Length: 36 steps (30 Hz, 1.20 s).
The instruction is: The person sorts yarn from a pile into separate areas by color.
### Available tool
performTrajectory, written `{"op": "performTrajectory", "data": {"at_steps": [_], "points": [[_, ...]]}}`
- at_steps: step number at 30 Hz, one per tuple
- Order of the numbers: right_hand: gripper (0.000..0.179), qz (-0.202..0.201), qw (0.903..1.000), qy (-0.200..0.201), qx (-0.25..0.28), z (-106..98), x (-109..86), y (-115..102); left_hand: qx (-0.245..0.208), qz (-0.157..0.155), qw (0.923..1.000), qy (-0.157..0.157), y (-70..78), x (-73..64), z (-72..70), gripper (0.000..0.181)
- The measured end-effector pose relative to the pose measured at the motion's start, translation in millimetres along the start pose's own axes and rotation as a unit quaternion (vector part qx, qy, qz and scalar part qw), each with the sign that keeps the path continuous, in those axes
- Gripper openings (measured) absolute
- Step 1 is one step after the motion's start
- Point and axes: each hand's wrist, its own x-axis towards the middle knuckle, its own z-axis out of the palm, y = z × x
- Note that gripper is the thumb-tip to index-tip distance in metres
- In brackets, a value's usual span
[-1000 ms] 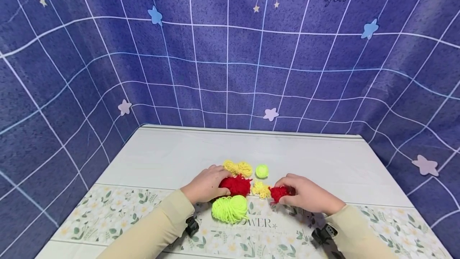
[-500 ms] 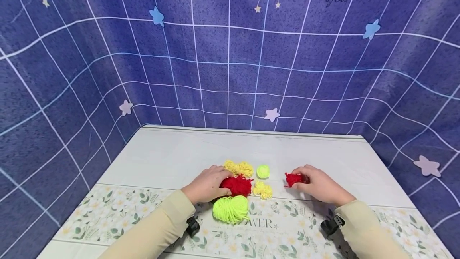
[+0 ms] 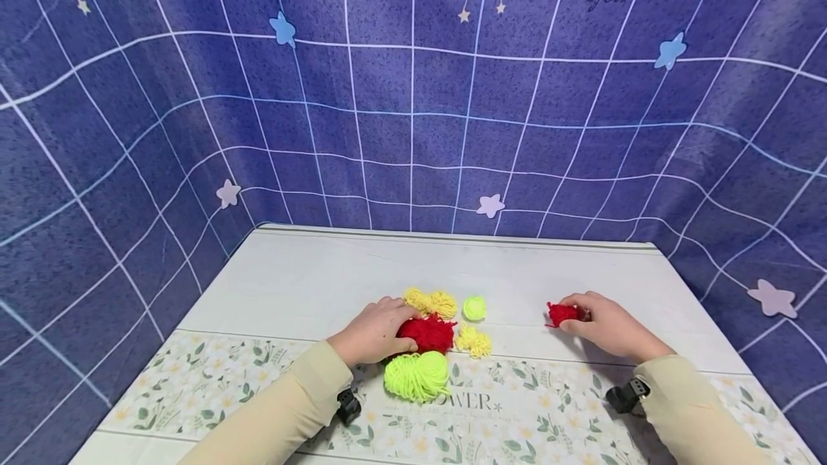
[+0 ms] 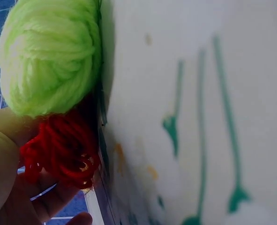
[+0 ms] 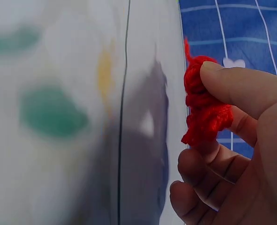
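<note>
My left hand [image 3: 375, 332] grips a large red yarn bundle [image 3: 431, 334], thumb on the near side and fingers over the far side. In the left wrist view, loops of that red yarn [image 4: 65, 150] show between thumb and fingers. A bright green yarn ball [image 3: 416, 377] lies just in front of it. Over to the right, my right hand [image 3: 607, 325] pinches a small red yarn bundle [image 3: 563, 314]. The right wrist view shows this small bundle [image 5: 204, 103] between thumb and fingers, seemingly raised off the table.
Behind the large red bundle lies a yellow yarn skein [image 3: 431, 303]. A small green yarn ball [image 3: 474, 308] and a small yellow yarn bundle [image 3: 474, 341] sit to its right. The white table [image 3: 310, 264] has a floral band; a blue gridded curtain [image 3: 388, 142] stands behind.
My right hand has carried the small red yarn bundle rightward and slightly back, away from the small yellow bundle it was beside. The left hand stays on the large red bundle.
</note>
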Motion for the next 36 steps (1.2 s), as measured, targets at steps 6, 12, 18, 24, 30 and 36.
{"op": "performTrajectory", "data": {"at_steps": [6, 12, 18, 24, 30, 36], "points": [[0.041, 0.01, 0.9997, 0.005, -0.023, -14.8, -10.9, 20.4, 0.003, 0.002, 1.0, -0.001, -0.1, 0.1, -0.2, 0.047], [0.039, 0.01, 0.9995, 0.013, -0.027, -13.3, -18.0, 38.7, 0.004, -0.002, 1.0, -0.005, -0.4, -0.2, -0.2, 0.048], [0.039, -0.007, 0.9995, 0.006, -0.029, -7.1, -19.5, 35.9, 0.005, -0.002, 1.0, -0.002, -0.9, 2.3, 2.0, 0.044], [0.042, 0.004, 0.9989, -0.013, -0.044, -5.8, -18.6, 28.4, 0.016, 0.001, 0.9997, 0.018, 1.3, 3.2, -1.4, 0.033], [0.055, 0.022, 0.9993, -0.012, -0.027, -6.0, -19.3, 29.4, 0.029, 0.019, 0.9976, 0.061, 10.1, 7.3, -22.4, 0.031], [0.06, 0.01, 0.9997, -0.015, -0.018, -7.3, -21.3, 31.6, 0.038, 0.027, 0.996, 0.076, 30.8, 22.8, -43.1, 0.029]]}}
